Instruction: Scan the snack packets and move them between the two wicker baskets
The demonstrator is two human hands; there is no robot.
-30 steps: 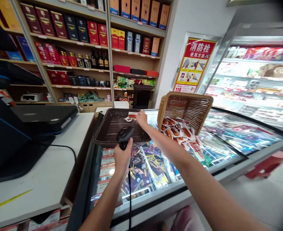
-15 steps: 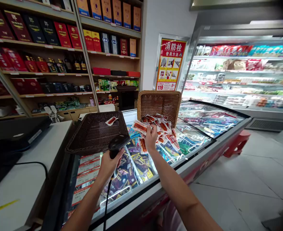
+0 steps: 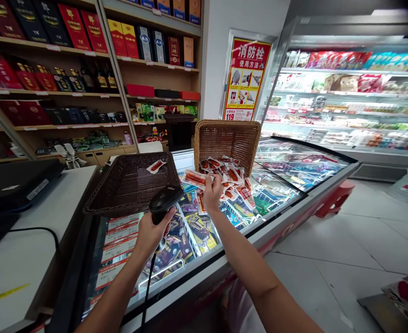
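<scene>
My left hand (image 3: 152,231) is wrapped round the handle of a black barcode scanner (image 3: 165,198), its head pointing up and to the right. A cable hangs down from its grip. Between the thumb and fingers of my right hand (image 3: 212,192) is a packaged sausage (image 3: 194,178) in clear and white wrapping. Just behind that hand, a tan wicker basket (image 3: 227,125) lies tipped on its side, with several wrapped sausages (image 3: 234,173) spilling out onto the freezer glass. To the left, a dark brown basket (image 3: 130,185) contains one wrapped sausage (image 3: 156,166).
Under the baskets runs a glass-topped chest freezer (image 3: 287,196) filled with packets. A white counter (image 3: 20,263) with a black device (image 3: 20,185) stands at left. Shelves of boxes (image 3: 151,95) line the back. A red stool (image 3: 335,199) is on the floor at right.
The view has tilted down and shifted slightly, so the shelves sit higher in it. Both hands keep their holds, and the sausage in my right hand stays near the scanner.
</scene>
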